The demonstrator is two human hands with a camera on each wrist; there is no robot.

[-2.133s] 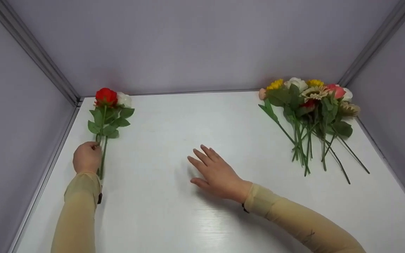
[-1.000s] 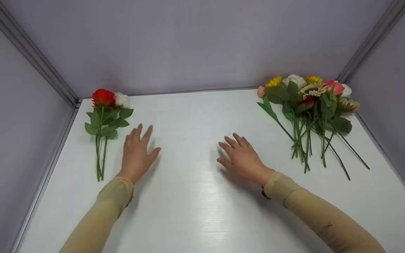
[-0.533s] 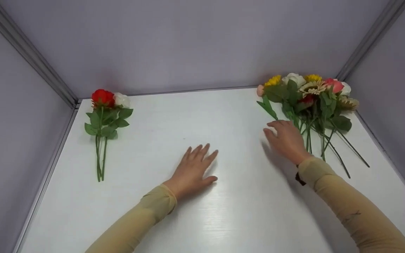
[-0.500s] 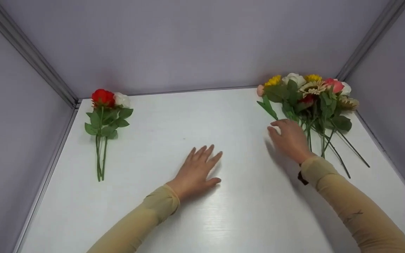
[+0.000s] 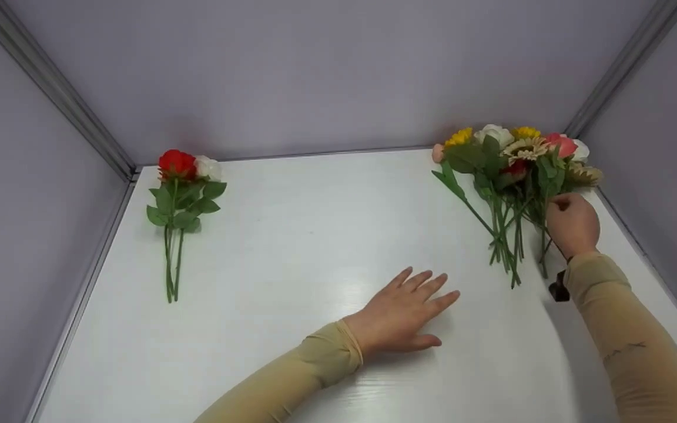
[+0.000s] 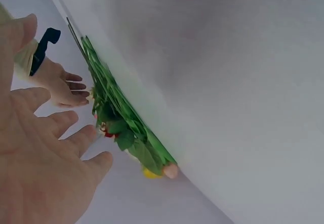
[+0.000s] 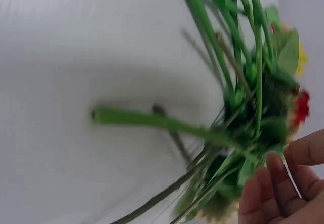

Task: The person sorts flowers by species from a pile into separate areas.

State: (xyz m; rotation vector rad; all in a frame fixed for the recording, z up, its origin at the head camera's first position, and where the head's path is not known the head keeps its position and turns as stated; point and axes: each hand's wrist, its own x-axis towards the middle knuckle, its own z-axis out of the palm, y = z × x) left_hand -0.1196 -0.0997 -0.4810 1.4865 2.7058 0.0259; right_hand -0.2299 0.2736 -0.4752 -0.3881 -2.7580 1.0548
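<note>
My right hand is over the right side of a pile of flowers in the head view. In the right wrist view its loosely bent fingers are close to the leaves and stems; no firm grip on any stem shows. The left wrist view shows that hand's fingers apart. My left hand is spread over the white table, holding nothing. The pile has white, yellow, pink, beige and dark red blooms, with stems toward me. A red rose and a white rose lie together at the far left.
The white table is bordered by a grey back wall and side walls. A peach bud marks the left edge of the pile. A dark wrist device sits at my right cuff.
My left hand let go of the rose stems and moved right across the table. My right hand moved from mid-table, past the pile's left stems, to its right side. The roses stay at left.
</note>
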